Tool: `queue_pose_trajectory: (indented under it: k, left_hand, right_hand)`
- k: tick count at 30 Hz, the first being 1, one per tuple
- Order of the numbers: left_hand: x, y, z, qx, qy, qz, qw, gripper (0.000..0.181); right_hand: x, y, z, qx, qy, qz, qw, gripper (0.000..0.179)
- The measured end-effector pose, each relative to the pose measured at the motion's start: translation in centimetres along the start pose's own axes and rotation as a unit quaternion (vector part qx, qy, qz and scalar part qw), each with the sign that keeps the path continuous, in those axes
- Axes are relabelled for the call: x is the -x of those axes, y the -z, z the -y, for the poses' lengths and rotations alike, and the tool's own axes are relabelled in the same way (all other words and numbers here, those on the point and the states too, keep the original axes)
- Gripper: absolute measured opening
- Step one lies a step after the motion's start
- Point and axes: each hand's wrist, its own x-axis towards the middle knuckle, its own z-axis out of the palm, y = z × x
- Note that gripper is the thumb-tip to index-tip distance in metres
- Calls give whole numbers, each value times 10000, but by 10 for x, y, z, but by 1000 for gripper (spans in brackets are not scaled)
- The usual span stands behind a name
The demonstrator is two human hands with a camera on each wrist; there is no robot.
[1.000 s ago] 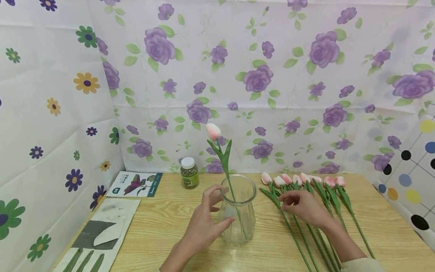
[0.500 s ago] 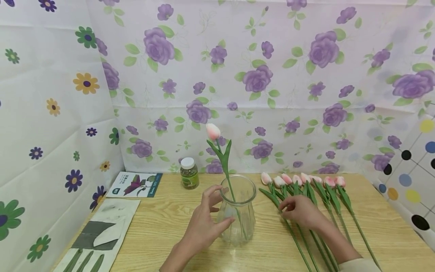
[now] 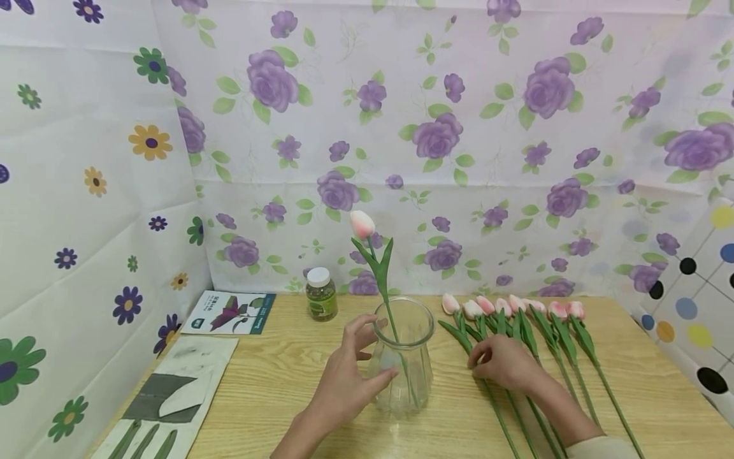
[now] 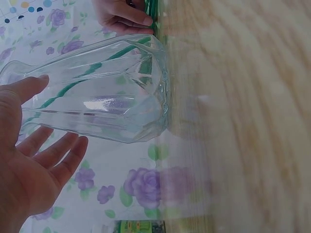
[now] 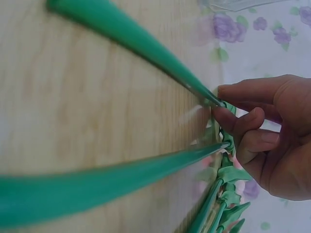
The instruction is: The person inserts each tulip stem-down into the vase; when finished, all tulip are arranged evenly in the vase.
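A clear glass vase (image 3: 401,376) stands upright on the table with one pink-and-white tulip (image 3: 362,224) leaning in it. My left hand (image 3: 350,376) holds the vase from its left side, thumb across the front and fingers about the neck; the left wrist view shows this hand (image 4: 36,160) beside the glass. To the right, several tulips (image 3: 518,306) lie in a row, blooms toward the back. My right hand (image 3: 507,363) pinches the stem of the leftmost one. In the right wrist view, thumb and finger of this hand (image 5: 277,131) meet at a green stem (image 5: 160,56).
A lidded jar with a green label (image 3: 321,296) stands behind and left of the vase. A printed booklet (image 3: 228,312) and a grey-and-white sheet (image 3: 172,389) lie at the table's left. Patterned cloth (image 3: 401,127) walls the back and sides.
My right hand has moved slightly down and closed on the leftmost tulip's stem. My left hand and the vase keep their places. The head view has shifted a little.
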Motion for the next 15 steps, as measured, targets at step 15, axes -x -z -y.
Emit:
queue_pose_trajectory:
  k: [15]
  left_hand:
    - [1, 1, 0, -51, 61, 41, 10000, 90]
  right_hand:
    - [-3, -6, 1, -216, 370, 307, 9986, 14]
